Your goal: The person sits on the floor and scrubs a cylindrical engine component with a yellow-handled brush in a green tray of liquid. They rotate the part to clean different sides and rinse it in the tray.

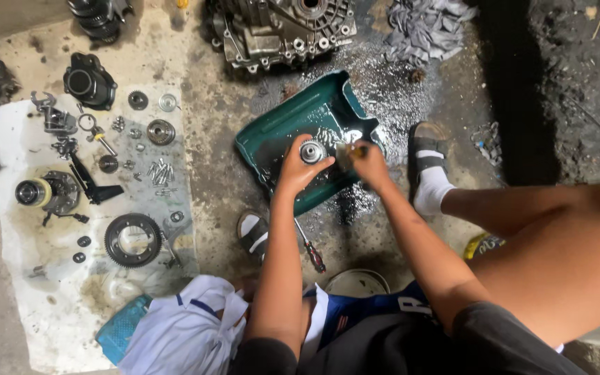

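Over a green tray (293, 121) on the oily concrete floor (210, 139), the left hand (298, 167) is gripping a small gear (312, 151); the right hand (368, 161) is clenching, apparently, a brush (348, 153). Parts are lying on a white cloth (22, 278).

Repair workshop floor: gearbox housing (282, 28), loose gears, oily wash tray (282, 121).

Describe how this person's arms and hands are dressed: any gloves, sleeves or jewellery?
Both hands are bare: no gloves on the left hand or right hand. Both forearms are uncovered, with no watch or bracelet visible. Short dark sleeves end near the upper arms.
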`<act>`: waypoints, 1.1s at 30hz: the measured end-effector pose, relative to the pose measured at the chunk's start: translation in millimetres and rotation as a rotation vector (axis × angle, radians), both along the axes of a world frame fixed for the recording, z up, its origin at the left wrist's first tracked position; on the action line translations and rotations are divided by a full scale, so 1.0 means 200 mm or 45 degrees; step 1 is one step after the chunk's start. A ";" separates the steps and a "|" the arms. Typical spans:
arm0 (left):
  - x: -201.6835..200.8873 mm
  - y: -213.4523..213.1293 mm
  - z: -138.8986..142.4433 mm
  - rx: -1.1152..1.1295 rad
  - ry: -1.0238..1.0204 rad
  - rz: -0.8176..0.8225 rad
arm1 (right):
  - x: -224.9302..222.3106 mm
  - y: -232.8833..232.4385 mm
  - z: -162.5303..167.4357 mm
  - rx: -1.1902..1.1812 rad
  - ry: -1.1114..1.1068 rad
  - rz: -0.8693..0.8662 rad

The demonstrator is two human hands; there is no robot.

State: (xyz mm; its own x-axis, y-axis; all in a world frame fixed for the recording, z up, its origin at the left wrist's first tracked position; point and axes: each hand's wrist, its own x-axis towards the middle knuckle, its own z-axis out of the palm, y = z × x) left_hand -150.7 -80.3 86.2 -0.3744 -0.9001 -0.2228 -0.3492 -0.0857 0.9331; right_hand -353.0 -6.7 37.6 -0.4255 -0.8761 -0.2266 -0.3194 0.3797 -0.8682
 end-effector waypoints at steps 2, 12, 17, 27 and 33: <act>0.00 -0.01 0.01 -0.168 0.004 -0.036 | 0.08 0.04 -0.07 0.132 0.133 0.202; -0.01 -0.09 -0.02 -0.002 0.126 -0.104 | 0.64 0.02 -0.25 -0.247 0.335 1.011; 0.02 -0.10 -0.03 0.127 0.175 -0.063 | 0.67 -0.01 -0.29 0.177 0.421 1.033; 0.02 -0.09 -0.01 0.072 0.075 -0.186 | 0.58 -0.06 -0.30 -0.224 0.167 0.717; -0.01 -0.08 -0.03 0.110 0.091 -0.149 | 0.50 -0.02 -0.29 0.082 -0.701 0.084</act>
State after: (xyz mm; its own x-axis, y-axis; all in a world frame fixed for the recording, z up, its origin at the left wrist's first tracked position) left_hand -153.6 -96.2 80.5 -0.4933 -0.8281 -0.2662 -0.2944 -0.1290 0.9469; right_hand -253.3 -11.4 -21.2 -0.1743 -0.8738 -0.4540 0.1497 0.4322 -0.8893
